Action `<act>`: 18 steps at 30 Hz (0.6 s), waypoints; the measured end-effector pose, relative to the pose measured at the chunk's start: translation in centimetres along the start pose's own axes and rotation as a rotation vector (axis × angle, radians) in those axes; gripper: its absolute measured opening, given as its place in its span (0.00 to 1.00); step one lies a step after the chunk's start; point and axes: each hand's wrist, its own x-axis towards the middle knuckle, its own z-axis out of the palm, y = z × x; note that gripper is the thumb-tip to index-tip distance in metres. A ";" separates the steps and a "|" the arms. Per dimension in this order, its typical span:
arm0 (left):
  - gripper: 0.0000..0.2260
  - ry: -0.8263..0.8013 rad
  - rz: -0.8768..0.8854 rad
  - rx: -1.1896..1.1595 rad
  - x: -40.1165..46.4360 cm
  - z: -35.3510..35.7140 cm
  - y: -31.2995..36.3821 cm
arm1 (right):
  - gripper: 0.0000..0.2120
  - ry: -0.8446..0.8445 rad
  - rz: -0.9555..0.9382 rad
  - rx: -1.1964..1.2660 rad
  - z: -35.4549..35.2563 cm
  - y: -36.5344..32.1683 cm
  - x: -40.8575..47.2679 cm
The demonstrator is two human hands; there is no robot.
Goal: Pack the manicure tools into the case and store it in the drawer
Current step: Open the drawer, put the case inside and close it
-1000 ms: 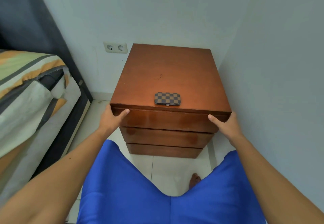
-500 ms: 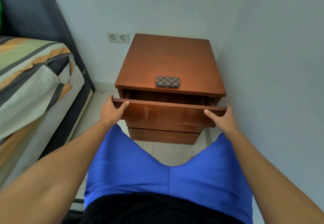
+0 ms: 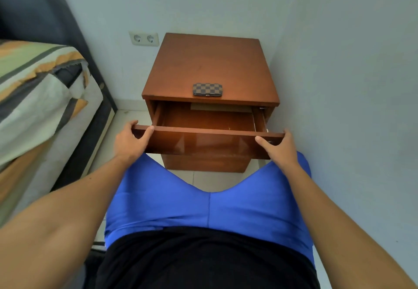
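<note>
A closed checkered brown manicure case (image 3: 207,89) lies on top of the wooden nightstand (image 3: 210,62), near its front edge. The top drawer (image 3: 203,140) is pulled out, and its brown inside shows with a pale flat sheet at the back. My left hand (image 3: 131,140) grips the left end of the drawer front, thumb over the top edge. My right hand (image 3: 277,146) grips the right end the same way. No loose tools are visible.
A bed (image 3: 38,99) with a striped cover stands to the left, a narrow strip of floor between it and the nightstand. A wall (image 3: 350,85) runs close on the right. A double socket (image 3: 143,38) sits on the back wall. My blue shorts fill the foreground.
The top drawer has gone from closed to pulled well out, both hands drawing it toward me. The case has stayed on the top.
</note>
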 end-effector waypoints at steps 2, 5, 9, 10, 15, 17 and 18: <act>0.32 -0.014 0.009 0.009 0.4 -0.1 0.4 | 0.57 -0.006 0.001 -0.021 -0.2 -0.3 0.3; 0.33 -0.006 0.049 0.053 1.8 -0.1 1.3 | 0.55 0.019 -0.047 -0.104 -0.4 -1.4 0.7; 0.30 -0.008 0.175 0.129 4.6 0.0 3.9 | 0.50 0.036 -0.163 -0.141 0.3 -4.2 1.9; 0.29 -0.027 0.219 0.156 5.4 0.2 4.7 | 0.49 0.026 -0.188 -0.136 0.7 -5.1 2.3; 0.27 -0.121 0.383 0.250 8.9 1.9 8.8 | 0.45 -0.042 -0.308 -0.183 3.3 -10.2 4.5; 0.27 -0.143 0.436 0.305 10.6 3.0 10.2 | 0.44 -0.082 -0.359 -0.201 4.4 -12.0 6.0; 0.27 -0.164 0.456 0.342 11.4 3.6 10.9 | 0.44 -0.108 -0.389 -0.216 5.0 -12.8 6.7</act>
